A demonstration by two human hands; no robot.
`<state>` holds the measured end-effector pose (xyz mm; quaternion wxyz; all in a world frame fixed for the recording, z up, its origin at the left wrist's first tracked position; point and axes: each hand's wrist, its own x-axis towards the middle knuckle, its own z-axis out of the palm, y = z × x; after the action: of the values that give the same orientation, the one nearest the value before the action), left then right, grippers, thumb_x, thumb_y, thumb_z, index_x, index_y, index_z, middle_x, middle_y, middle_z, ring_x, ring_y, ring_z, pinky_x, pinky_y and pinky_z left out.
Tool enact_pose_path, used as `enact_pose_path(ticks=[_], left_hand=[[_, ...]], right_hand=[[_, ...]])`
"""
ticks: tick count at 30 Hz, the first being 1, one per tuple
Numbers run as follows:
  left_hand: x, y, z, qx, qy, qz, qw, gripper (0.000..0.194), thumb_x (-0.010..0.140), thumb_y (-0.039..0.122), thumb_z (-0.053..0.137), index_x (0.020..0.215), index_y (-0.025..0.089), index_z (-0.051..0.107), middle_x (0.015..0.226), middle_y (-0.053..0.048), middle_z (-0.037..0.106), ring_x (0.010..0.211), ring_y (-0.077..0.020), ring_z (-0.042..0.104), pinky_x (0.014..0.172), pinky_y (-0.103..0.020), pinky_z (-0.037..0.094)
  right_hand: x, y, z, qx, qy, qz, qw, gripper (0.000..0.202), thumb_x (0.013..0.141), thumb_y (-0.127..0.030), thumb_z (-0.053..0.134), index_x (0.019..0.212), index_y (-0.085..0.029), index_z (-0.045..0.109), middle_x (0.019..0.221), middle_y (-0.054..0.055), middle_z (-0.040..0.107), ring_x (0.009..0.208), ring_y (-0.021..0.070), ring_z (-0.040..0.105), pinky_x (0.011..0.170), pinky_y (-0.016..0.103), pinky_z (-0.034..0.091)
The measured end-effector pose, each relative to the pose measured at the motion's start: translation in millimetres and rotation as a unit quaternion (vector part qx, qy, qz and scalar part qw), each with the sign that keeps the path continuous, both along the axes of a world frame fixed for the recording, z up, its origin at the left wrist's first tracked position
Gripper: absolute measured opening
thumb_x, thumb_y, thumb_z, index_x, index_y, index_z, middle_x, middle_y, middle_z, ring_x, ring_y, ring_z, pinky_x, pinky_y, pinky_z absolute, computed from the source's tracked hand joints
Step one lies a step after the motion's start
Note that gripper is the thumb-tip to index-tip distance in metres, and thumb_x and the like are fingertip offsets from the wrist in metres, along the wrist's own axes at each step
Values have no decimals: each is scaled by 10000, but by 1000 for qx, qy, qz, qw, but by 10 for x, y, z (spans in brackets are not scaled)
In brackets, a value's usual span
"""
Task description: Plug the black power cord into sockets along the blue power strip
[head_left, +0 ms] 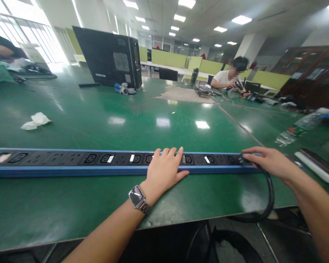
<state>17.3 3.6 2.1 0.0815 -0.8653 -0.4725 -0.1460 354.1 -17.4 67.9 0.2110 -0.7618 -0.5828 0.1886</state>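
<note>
A long blue power strip (pixel 98 171) with a row of black sockets lies across the green table near its front edge. My left hand (pixel 166 168), with a watch (pixel 137 197) on the wrist, rests palm down over the strip's middle, fingers spread. At the strip's right end my right hand (pixel 263 159) pinches a black plug (pixel 244 159) against the sockets. From that plug a thick black cable (pixel 271 193) curves down over the table edge. Several sockets carry small white stickers.
Green table (pixel 84 128) holds crumpled tissue (pixel 37 120), a black computer case (pixel 112 58), gloves (pixel 124 88) and a cardboard sheet (pixel 181 94). At right are a plastic bottle (pixel 301 126) and a phone-like object (pixel 318 166). A person (pixel 230 76) sits opposite; another is far left.
</note>
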Motion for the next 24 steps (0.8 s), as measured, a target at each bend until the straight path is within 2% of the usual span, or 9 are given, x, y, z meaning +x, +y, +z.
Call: enact_pose_path(ticks=[4,9,15,21,24], left_hand=[[-3,-1,2,-1,4,0,1000,742,866,598,600,1443,167,422,1302,-121,606,1145,-314,547,991,-478,388],[-6,1,-3,-2,5,2,1000,735,874,614,576,1445,179,421,1301,-121,606,1144,-308,547,1005,-472,378],[-4,-6,10,-7,9,6,1000,735,876,626,564,1445,183,420,1305,-122,601,1147,-305,546,1007,-460,377],[-6,-15,14,-1,6,1,1000,736,876,616,574,1445,176,416,1304,-120,600,1148,-303,546,1011,-466,376],[-8,-15,14,-3,3,1,1000,733,870,615,583,1438,179,425,1288,-118,606,1144,-303,548,1008,-467,378]], right_hand=[[48,68,-36,-11,-63,-12,998,505,743,-528,584,1019,-135,741,520,17,620,508,190,560,540,303,388],[162,120,5,-60,-109,17,992,548,761,-566,528,1044,-151,748,546,29,636,555,205,593,557,305,391],[186,95,-7,-79,-172,-37,981,478,794,-537,540,1019,-183,769,544,25,648,594,228,627,594,317,409],[68,122,-3,-46,-152,31,987,427,809,-494,599,1016,-164,775,553,36,659,570,226,632,592,326,416],[85,104,-53,-29,-127,41,991,388,804,-480,614,980,-171,771,532,32,652,516,222,621,537,322,407]])
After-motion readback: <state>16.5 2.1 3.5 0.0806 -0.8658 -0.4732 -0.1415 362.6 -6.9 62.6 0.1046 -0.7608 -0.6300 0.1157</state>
